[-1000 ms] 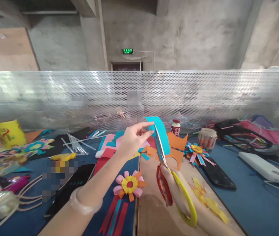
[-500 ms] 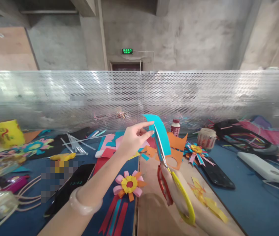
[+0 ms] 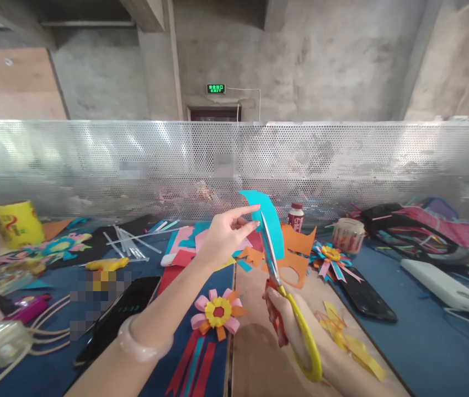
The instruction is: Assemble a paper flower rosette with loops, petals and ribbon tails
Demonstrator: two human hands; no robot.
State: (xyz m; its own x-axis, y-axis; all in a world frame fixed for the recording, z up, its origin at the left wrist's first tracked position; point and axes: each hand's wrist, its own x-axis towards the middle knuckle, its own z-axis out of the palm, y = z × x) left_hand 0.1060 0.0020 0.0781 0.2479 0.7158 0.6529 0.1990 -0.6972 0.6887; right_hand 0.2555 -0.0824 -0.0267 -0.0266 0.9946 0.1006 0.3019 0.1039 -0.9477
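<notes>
My left hand (image 3: 225, 236) pinches the left edge of a curved sheet of blue paper (image 3: 273, 223), holding it up above the table. In my right hand (image 3: 286, 309) is a pair of scissors (image 3: 273, 270) with one red and one yellow handle. Their blades point up and lie along the paper, close to my left fingertips. Below my left wrist lies a paper flower (image 3: 218, 312) with pink and orange loops, a yellow centre and red and blue ribbon tails (image 3: 193, 364).
Orange paper scraps (image 3: 296, 248) lie behind the scissors on a brown board (image 3: 255, 353). A second paper flower (image 3: 330, 255) and a phone (image 3: 367, 295) are on the right. On the left are a glue gun (image 3: 106, 270), glue sticks (image 3: 131, 242) and another phone (image 3: 122, 314).
The scissors' handles have drawn closer together and the blades have narrowed along the blue paper. My left hand keeps its pinch; the whole view has shifted slightly.
</notes>
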